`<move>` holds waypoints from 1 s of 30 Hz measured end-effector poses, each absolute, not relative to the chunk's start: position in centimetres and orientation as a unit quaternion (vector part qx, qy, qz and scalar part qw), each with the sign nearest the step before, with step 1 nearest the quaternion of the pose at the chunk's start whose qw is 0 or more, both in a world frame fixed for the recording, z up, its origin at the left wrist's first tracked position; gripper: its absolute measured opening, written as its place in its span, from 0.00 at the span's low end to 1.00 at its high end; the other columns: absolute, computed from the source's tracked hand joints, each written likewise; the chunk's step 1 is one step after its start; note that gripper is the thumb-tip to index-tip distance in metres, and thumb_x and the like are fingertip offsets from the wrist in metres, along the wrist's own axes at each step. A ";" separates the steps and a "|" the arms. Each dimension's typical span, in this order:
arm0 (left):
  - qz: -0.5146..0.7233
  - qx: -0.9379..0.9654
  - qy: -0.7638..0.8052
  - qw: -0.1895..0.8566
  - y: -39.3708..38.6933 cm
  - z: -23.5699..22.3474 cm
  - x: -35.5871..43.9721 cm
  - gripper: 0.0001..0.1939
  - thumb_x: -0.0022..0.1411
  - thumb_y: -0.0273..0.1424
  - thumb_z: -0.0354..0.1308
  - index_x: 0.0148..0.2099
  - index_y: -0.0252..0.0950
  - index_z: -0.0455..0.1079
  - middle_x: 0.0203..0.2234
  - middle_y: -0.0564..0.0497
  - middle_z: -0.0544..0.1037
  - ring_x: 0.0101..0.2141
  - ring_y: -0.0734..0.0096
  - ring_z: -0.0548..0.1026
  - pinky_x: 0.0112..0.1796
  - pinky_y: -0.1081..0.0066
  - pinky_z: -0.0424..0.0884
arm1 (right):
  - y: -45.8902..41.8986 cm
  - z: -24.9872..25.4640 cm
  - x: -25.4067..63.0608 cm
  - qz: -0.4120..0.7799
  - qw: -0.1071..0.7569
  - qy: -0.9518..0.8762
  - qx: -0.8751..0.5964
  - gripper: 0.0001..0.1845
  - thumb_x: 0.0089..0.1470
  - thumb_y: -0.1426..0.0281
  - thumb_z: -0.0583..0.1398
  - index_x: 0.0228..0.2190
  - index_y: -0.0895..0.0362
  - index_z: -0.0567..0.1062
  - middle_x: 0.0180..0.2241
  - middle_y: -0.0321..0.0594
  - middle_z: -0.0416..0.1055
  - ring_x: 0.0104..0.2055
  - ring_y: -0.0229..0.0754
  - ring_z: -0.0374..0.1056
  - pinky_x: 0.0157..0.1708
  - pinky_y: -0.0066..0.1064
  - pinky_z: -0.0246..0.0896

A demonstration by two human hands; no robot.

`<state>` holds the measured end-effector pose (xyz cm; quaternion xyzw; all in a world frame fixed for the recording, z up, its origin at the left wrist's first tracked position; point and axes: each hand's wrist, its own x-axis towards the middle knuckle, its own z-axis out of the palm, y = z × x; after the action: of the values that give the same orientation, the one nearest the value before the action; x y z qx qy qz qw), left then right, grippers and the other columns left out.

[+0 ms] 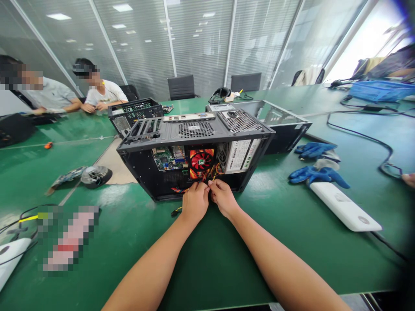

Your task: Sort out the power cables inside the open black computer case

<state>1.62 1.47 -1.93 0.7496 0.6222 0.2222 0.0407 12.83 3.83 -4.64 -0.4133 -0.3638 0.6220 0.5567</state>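
A black computer case stands in front of me with its open side facing me and its port panel upward. Inside are a green circuit board, a red fan and a power supply with a white label. Thin coloured cables run down from the power supply to my hands. My left hand and my right hand meet at the case's lower edge, fingertips pinched together on the cables. The exact piece between the fingers is hidden. A loose cable end lies by my left wrist.
Behind stand another case and an open chassis. At right lie blue gloves and a white power strip. A cooler sits at left. Two people sit at the far left; another hand shows at the right edge.
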 end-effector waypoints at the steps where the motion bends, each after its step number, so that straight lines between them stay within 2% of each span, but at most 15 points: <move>1: 0.224 0.749 0.622 0.043 1.5 -1.9 1.6 0.11 0.69 0.33 0.46 0.41 0.39 0.70 0.35 0.48 0.75 0.36 0.67 0.74 0.38 0.71 0.68 | 3.8 -4.6 12.8 0.623 0.559 -0.364 -0.409 0.23 0.45 0.55 0.66 0.20 0.55 0.61 0.13 0.23 0.50 0.13 0.27 0.44 0.12 0.22 0.37; 9: 0.262 0.748 0.606 0.067 1.6 -2.0 1.4 0.08 0.67 0.32 0.50 0.39 0.38 0.71 0.34 0.49 0.75 0.36 0.67 0.74 0.38 0.70 0.68 | 3.7 -4.1 12.9 0.632 0.568 -0.349 -0.395 0.20 0.45 0.57 0.66 0.24 0.56 0.64 0.17 0.25 0.55 0.14 0.26 0.47 0.13 0.22 0.38; 24: 0.316 0.756 0.566 0.093 2.1 -2.7 1.4 0.08 0.66 0.28 0.51 0.37 0.38 0.71 0.31 0.50 0.75 0.34 0.68 0.74 0.37 0.71 0.68 | 3.7 -4.2 12.9 0.624 0.568 -0.351 -0.406 0.24 0.44 0.54 0.66 0.20 0.55 0.59 0.12 0.24 0.51 0.13 0.27 0.44 0.13 0.22 0.37; 30: 0.326 0.748 0.568 0.104 2.2 -2.7 1.3 0.07 0.65 0.28 0.51 0.37 0.37 0.71 0.31 0.50 0.76 0.35 0.68 0.75 0.39 0.70 0.68 | 3.7 -4.1 12.9 0.633 0.571 -0.350 -0.388 0.20 0.45 0.56 0.66 0.22 0.56 0.63 0.16 0.25 0.53 0.14 0.27 0.45 0.13 0.22 0.37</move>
<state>1.31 2.18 -2.72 0.7481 0.5684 0.3262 0.1043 12.87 3.66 -4.10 -0.3879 -0.3498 0.6334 0.5710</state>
